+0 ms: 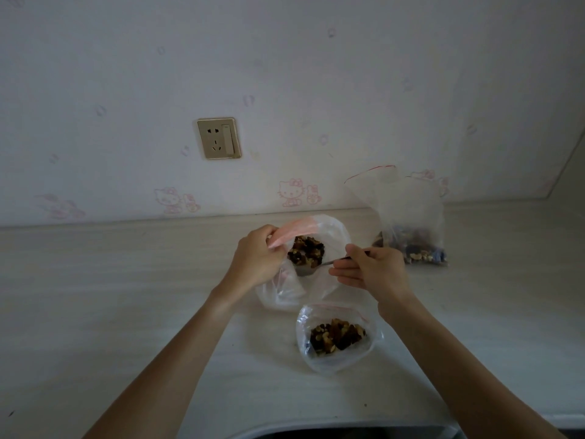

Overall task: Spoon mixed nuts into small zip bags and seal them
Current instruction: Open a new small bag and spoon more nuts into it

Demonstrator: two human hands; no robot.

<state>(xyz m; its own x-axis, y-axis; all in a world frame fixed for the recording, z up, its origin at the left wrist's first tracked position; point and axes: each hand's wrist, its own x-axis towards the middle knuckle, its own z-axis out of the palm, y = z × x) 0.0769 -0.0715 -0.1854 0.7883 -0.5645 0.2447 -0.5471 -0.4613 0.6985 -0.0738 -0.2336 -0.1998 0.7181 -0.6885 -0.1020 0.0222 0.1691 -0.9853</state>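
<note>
Gripping the pink zip edge of a clear bag (329,236), the left hand (256,261) has its fingers curled over the rim and lifts that side, so the mouth gapes toward the camera. A heap of mixed nuts (305,251) shows through the opening, brown and dark pieces together. The right hand (372,269) pinches the handle of a metal spoon (316,266) between thumb and forefinger, while its other fingers lie straighter below, pointing left. The spoon reaches across into the bag's mouth, its bowl low under the nut heap; whether it carries anything cannot be told.

Just nearer the person, a second small bag (338,359) rests on the pale countertop (110,296) with its mouth open and a portion of nuts (337,335) inside. Neither hand touches it. Well to the right and toward the wall, a larger clear bag (411,217) stands slumped, its red-lined top upright and its nuts gathered at the bottom; it stands apart from both hands, though close behind the right one.

The wall (316,74) behind carries faint cartoon cat prints along its lower edge and a gold-framed socket plate (218,138) above the left hand. At the bottom edge, a dark curved rim (332,432) of something, perhaps a sink, cuts into the countertop.
</note>
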